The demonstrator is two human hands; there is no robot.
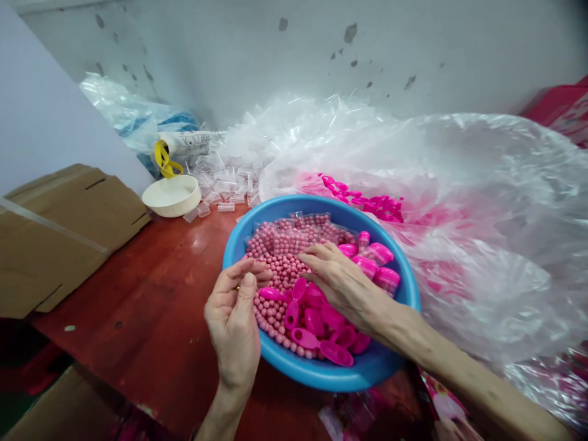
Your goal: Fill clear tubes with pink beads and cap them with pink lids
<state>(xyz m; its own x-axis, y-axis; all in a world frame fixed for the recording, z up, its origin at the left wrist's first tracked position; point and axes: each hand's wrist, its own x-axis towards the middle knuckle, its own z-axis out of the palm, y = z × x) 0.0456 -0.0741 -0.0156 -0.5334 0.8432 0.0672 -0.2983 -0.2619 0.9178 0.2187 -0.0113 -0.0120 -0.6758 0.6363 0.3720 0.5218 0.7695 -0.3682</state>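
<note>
Your left hand (233,324) is pinched nearly shut, and you can't tell if it holds anything. Your right hand (342,283) rests half-open on matte pink beads (280,269) and glossy magenta plastic scoops (312,321) inside the round blue plastic basin (321,378). Crumpled clear polythene (482,245) lies at two o'clock.

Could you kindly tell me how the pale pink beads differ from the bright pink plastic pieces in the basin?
The pale pink beads look dusty and matte, whereas the bright pink plastic pieces are vivid and glossy. The beads are small round balls; the pieces are far larger, and some are scoop-shaped with handles. The beads lie in a dense heap, while the pieces lie loosely at its side. Both share the blue plastic basin.
</note>
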